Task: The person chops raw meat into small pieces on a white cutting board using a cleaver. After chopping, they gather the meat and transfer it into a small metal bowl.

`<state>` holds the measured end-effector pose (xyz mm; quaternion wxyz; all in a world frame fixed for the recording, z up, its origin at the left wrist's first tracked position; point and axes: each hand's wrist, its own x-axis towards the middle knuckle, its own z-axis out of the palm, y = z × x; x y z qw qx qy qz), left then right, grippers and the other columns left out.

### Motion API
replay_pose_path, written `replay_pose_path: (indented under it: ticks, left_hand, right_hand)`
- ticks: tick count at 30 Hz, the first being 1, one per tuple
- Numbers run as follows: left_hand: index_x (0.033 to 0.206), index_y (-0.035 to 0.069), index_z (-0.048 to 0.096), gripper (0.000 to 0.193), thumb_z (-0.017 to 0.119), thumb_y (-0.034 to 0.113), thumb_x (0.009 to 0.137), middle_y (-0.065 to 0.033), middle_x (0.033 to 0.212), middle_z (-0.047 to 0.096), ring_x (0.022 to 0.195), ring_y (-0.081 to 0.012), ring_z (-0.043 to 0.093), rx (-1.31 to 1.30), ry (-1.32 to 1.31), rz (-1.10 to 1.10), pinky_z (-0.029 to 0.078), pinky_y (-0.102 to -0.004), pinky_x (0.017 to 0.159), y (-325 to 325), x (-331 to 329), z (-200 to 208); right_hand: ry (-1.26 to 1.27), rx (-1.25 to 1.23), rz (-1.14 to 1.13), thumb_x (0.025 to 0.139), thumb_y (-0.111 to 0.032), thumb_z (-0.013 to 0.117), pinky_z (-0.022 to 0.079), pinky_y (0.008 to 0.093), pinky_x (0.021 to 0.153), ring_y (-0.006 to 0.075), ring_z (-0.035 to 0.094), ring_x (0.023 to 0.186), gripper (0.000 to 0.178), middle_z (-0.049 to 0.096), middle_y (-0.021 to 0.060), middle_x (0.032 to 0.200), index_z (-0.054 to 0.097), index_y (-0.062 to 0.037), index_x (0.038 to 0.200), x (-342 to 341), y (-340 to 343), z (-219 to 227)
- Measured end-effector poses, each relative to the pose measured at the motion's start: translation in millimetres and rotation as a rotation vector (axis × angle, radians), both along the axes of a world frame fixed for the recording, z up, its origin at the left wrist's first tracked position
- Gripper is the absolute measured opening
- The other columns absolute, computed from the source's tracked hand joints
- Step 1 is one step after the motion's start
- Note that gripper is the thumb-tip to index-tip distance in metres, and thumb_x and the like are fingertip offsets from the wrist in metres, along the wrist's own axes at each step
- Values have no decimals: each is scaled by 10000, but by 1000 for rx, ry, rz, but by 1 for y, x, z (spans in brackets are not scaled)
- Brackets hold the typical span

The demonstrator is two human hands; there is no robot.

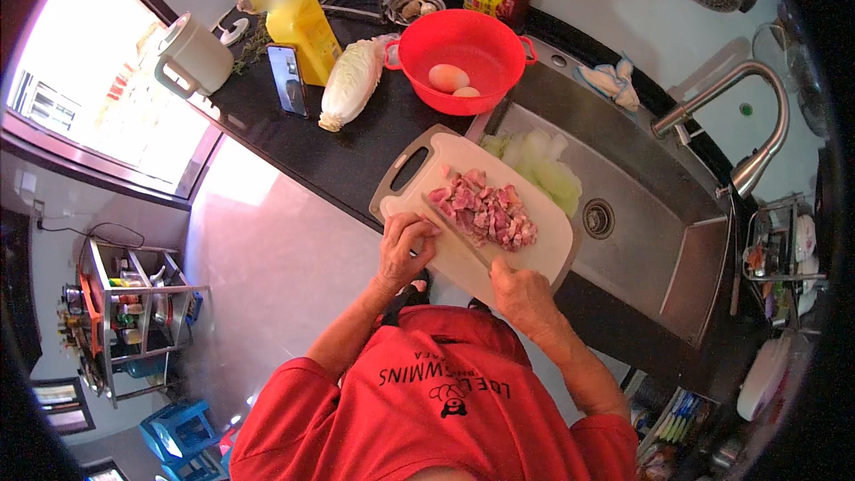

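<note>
1. Head view is showing a person in a red shirt standing at a dark counter, working over a pale cutting board whose far end is hanging over the edge of the steel sink.

2. The right hand is clenching around the handle of a knife; the blade is running up and to the left across the board, its edge lying just along the near side of the meat.

3. The left hand is curling its fingers down at the board's near-left edge, resting by the blade's tip. It is grasping nothing that I can make out; it seems to be steadying the board and guiding the blade.

4. The diced red meat is sitting heaped mid-board, just beyond the blade and between the two hands, so the knife is lying between it and the person.

5. Pale green vegetable chunks are lying at the board's far end over the sink, apart from the meat, probably kept out of the way.

6. Farther back, a red colander is holding two eggs, with a napa cabbage lying just left of it.
</note>
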<state>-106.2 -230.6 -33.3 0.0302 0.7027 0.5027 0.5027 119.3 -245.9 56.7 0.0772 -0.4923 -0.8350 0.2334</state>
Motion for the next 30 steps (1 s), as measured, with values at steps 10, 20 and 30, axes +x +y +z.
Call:
replay_pose_path:
  ticks: [10,20,30]
  left_hand:
    - [862,44,607,277,657,-66,612,-101,941,585,902,-293,579,-50,-29,-1,488,-374,776,-1,-1,3]
    - [848,53,613,267,671,-58,611,-101,964,599,903,-293,589,-74,-63,-24,494,-374,776,1,-6,-3]
    - [839,60,599,259,681,-42,614,-103,955,605,906,-298,592,-84,-95,1,496,-376,771,2,-5,-4]
  right_hand:
    - [-52,101,104,824,-50,505,508,461,463,364,634,538,71,574,181,535,440,-32,844,5,-11,2]
    - [19,27,137,822,-54,505,511,459,503,376,644,591,89,586,218,576,457,-8,881,-23,16,-4]
    - [104,71,185,810,-130,575,509,484,527,386,646,619,184,598,220,598,461,0,873,-71,52,-9]
